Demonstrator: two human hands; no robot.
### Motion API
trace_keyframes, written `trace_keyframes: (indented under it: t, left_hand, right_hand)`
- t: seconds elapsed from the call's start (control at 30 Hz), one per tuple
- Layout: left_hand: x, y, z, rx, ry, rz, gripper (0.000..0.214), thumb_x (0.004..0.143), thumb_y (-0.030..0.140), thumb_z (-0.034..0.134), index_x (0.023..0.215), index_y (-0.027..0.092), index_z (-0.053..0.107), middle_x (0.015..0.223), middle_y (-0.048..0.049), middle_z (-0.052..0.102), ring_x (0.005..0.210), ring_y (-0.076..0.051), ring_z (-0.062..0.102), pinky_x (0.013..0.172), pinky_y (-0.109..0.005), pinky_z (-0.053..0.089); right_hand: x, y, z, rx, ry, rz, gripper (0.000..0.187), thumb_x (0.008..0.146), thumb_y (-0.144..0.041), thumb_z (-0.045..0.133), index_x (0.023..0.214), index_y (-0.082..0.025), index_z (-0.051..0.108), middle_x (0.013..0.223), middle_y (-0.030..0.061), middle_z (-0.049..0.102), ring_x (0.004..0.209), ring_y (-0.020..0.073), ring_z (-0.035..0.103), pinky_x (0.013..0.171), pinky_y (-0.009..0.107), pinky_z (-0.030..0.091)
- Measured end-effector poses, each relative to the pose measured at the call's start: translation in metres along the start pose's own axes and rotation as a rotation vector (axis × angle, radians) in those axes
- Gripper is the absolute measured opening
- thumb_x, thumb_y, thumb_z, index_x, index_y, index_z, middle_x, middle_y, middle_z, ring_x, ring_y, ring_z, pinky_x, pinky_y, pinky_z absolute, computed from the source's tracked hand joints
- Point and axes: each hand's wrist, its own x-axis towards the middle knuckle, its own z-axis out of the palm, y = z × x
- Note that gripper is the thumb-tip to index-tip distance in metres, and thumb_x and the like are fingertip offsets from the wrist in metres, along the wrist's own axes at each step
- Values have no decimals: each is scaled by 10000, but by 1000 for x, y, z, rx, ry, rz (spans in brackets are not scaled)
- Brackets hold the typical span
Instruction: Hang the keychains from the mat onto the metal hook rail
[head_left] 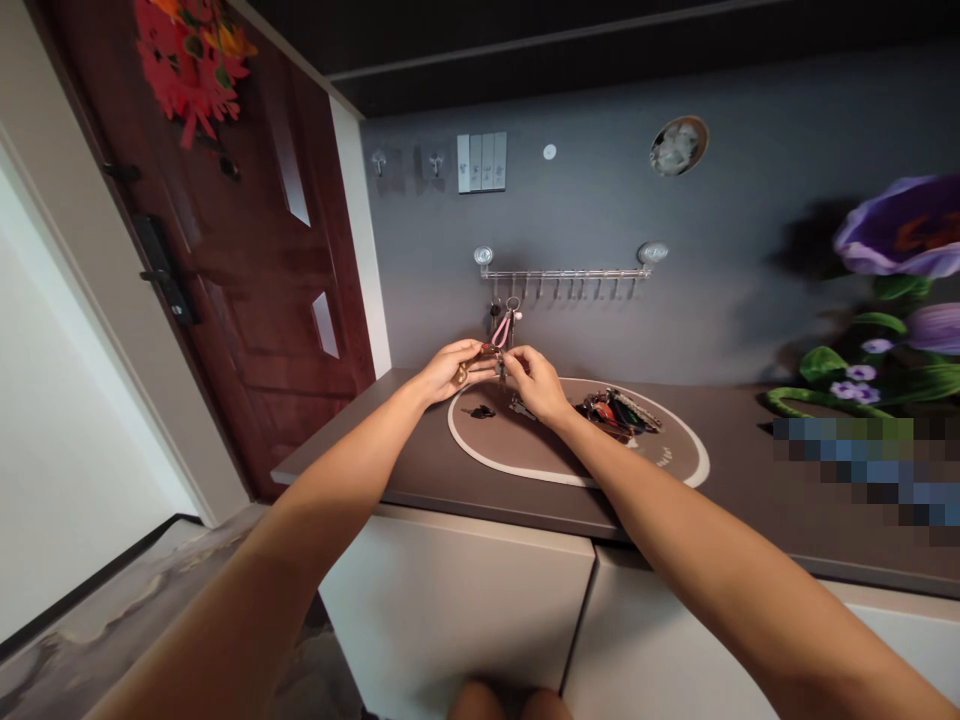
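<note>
My left hand [452,370] and my right hand [537,382] meet above the counter, close to the wall. Both are closed on a small bunch of keys [490,350] with a reddish part and a brass-coloured piece. My right fingertips pinch its right side; much of the bunch is hidden by fingers. Just behind it, a pink strap [505,327] on a ring and some dark keys hang from the hook rail [570,273]. Below my hands on the brown mat [517,452] lies a small dark key set [480,411]. A jumbled pile of keys and straps [619,413] lies to the right.
The dark counter [750,500] runs above white cabinet doors [465,600]. Purple flowers [900,235] stand at the right. Light switches [482,162] and clear hooks [436,164] are on the grey wall. A dark red door [262,330] is at the left.
</note>
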Motion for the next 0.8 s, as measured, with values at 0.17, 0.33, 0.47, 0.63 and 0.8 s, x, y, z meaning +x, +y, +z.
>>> trace_keyframes:
  t: [0.17, 0.33, 0.47, 0.63, 0.8]
  left_hand:
    - [-1, 0, 0, -23, -33, 24, 87, 816, 207, 493, 821, 128, 528, 988, -95, 609, 957, -178, 585, 902, -413, 429]
    - [0, -1, -1, -36, -68, 2, 73, 813, 181, 496, 806, 123, 539, 913, -62, 617, 916, -153, 586, 903, -392, 426]
    - [0, -2, 1, 9, -63, 21, 89, 813, 181, 497, 805, 117, 558, 926, -65, 619, 905, -133, 579, 907, -335, 415]
    - [2, -4, 0, 84, -35, 65, 103, 802, 220, 516, 800, 125, 557, 970, -64, 609, 911, -128, 565, 859, -286, 418]
    - [9, -12, -9, 267, 65, 90, 162, 785, 295, 529, 828, 141, 551, 887, -28, 605, 836, -107, 558, 795, -251, 409]
  right_hand:
    - [0, 4, 3, 110, -2, 93, 242, 773, -377, 467, 889, -177, 540, 820, 22, 603, 737, 129, 541, 724, 264, 412]
    - [2, 8, 6, 238, -35, 109, 250, 753, -379, 488, 879, -180, 574, 890, 31, 607, 817, 138, 541, 793, 281, 396]
    - [4, 11, 8, 377, -19, 158, 248, 700, -385, 546, 823, -173, 583, 826, 14, 600, 758, 126, 527, 757, 267, 392]
    - [4, 5, 4, 539, -6, 310, 210, 646, -364, 590, 708, -166, 562, 633, -32, 528, 568, 79, 438, 592, 223, 352]
    - [5, 4, -1, 653, 10, 378, 171, 608, -317, 608, 679, -169, 561, 542, -56, 469, 499, 62, 366, 517, 213, 278]
